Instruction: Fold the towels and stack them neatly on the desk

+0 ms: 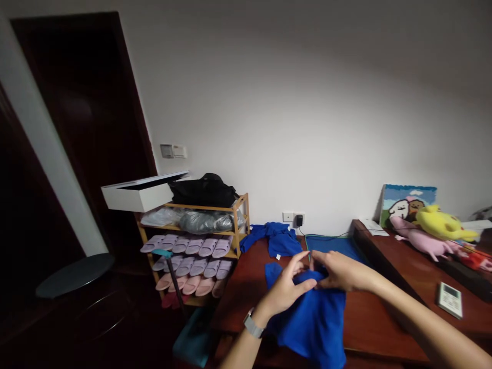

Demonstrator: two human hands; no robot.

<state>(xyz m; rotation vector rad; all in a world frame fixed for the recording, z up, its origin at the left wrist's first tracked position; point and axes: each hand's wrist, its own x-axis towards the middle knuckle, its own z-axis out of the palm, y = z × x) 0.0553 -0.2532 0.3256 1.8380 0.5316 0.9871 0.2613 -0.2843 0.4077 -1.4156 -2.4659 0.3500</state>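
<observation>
A blue garment (317, 328), perhaps a small shirt, drapes over the near edge of the brown table in front of me. My left hand (284, 287), a watch (252, 324) at its wrist, curves around the top of the cloth, with a fold between thumb and fingers. From the other side my right hand (338, 271) grips the same part, its thumb on the cloth and its fingers bent. The fingertips of both hands nearly meet. Behind them, against the wall, lies another blue garment (282, 240) with a small white tag, crumpled.
A wooden rack (235, 225) with rows of slippers stands to the left, topped by a white box (140, 197) and black bag (203, 189). A blue mat (338, 247) lies at the back. Right are plush toys (442, 223) and a white remote (449, 300). A round stool (77, 274) stands far left.
</observation>
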